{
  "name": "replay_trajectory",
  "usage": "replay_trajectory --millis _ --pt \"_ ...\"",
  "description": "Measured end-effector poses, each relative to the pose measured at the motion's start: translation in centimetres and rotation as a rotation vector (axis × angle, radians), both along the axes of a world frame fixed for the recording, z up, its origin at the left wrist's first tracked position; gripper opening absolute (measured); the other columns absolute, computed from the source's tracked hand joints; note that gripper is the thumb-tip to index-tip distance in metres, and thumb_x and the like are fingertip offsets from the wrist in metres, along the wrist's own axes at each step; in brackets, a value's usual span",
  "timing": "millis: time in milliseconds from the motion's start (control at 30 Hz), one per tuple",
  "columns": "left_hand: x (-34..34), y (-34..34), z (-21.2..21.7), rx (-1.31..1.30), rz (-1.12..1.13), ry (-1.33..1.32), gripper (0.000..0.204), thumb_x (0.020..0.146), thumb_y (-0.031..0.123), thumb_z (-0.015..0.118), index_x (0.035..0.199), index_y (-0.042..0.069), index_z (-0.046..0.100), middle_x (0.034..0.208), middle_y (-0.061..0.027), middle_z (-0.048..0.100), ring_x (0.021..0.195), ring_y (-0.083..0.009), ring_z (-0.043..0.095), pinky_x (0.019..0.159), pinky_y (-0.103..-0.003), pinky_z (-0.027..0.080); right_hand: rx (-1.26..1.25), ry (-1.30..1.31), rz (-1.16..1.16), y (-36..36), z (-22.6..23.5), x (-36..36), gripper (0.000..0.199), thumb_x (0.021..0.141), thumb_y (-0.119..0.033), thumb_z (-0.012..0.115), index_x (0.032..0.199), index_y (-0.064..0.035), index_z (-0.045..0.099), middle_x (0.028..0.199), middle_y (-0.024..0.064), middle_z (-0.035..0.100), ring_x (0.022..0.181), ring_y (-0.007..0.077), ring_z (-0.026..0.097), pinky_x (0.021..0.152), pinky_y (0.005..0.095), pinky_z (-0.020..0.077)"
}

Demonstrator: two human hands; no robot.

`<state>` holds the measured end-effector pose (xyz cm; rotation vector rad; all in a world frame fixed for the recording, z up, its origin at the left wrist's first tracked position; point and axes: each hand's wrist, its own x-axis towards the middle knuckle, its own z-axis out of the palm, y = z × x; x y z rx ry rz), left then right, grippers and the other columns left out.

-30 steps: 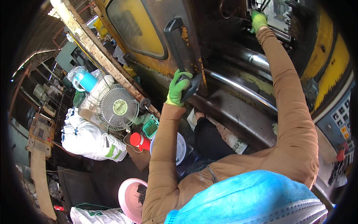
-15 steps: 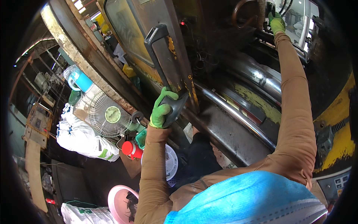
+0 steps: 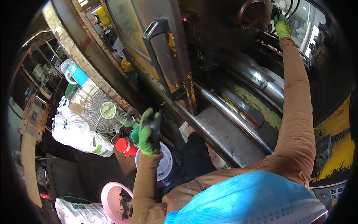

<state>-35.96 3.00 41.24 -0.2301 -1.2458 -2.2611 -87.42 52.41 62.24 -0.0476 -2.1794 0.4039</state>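
Observation:
My left hand [image 3: 148, 139], in a green glove, grips a dark, curved black piece [image 3: 154, 125], upright in front of my body and apart from the door. Beyond it is a machine door [image 3: 177, 56] with worn yellow paint and a long black handle [image 3: 157, 61]. My right arm stretches far forward to the machine's upper right. There my green-gloved right hand [image 3: 282, 28] closes near a dark part beside black hoses; what it holds is too small to make out. Shiny metal bars [image 3: 233, 115] run across the machine below that arm.
To the left stand a white fan [image 3: 108, 110], white sacks [image 3: 74, 130], a red jug [image 3: 125, 146] and a blue-lidded pitcher [image 3: 77, 75]. A white basin [image 3: 166, 164] sits below my left hand. A pink basin [image 3: 108, 196] holds dark pieces. A control panel [image 3: 332, 194] is at lower right.
My left hand has drawn the black piece back and down, away from the door handle's lower end, and turned it more upright. My right hand stays at about the same place.

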Motion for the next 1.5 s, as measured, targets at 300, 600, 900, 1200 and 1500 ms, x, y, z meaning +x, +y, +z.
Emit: replay_trajectory --millis 300,600,900,1200,1500 --pt "12.3 -4.7 -6.4 0.097 -0.130 -0.077 0.033 0.094 0.019 0.051 0.122 0.001 0.055 0.119 -0.0193 0.061 0.110 -0.0356 0.063 0.098 -0.046 0.051 -0.602 0.405 0.076 2.7 -0.6 3.6 0.072 0.085 -0.062 0.055 0.123 -0.0011 0.062 0.118 0.0292 0.064 0.113 0.0444 0.060 0.097 0.0485 0.0459" --pt "14.3 -0.2 2.6 -0.997 0.206 -0.073 0.031 0.074 0.000 0.076 0.101 -0.001 0.062 0.118 -0.0214 0.060 0.091 -0.0302 0.067 0.083 -0.037 0.055 -0.809 0.191 1.146 -13.7 5.0 28.0 0.026 0.095 -0.016 0.064 0.116 -0.0015 0.068 0.101 0.0059 0.070 0.087 0.0150 0.067 0.067 0.0253 0.0534" --pt "18.2 -0.5 4.1 -0.982 0.714 -0.156 0.100 0.071 0.030 0.087 0.146 -0.005 0.031 0.108 -0.0183 0.067 0.099 -0.0253 0.066 0.087 -0.035 0.052 0.041 -0.696 1.672 -35.8 -6.9 56.8 0.021 0.091 -0.015 0.060 0.102 0.0015 0.067 0.087 0.0098 0.067 0.080 0.0172 0.064 0.072 0.0318 0.0497" --pt "36.2 -2.9 -9.8 -0.328 0.786 -0.632 0.060 0.082 0.026 0.078 0.128 -0.002 0.052 0.110 -0.0120 0.066 0.100 -0.0186 0.064 0.086 -0.035 0.053 0.359 -0.015 1.174 -40.4 -13.3 59.3 0.029 0.092 -0.016 0.068 0.117 -0.0008 0.065 0.104 0.0089 0.068 0.089 0.0160 0.064 0.075 0.0294 0.0515" --pt "53.7 -15.0 -28.9 0.562 1.011 -0.933 0.060 0.077 0.048 0.078 0.120 0.006 0.069 0.098 -0.0064 0.072 0.088 -0.0194 0.063 0.084 -0.033 0.050 -0.179 0.396 1.105 -39.4 -9.8 51.1 0.040 0.096 -0.006 0.056 0.134 0.0028 0.049 0.109 0.0278 0.060 0.090 0.0369 0.060 0.076 0.0453 0.0507"
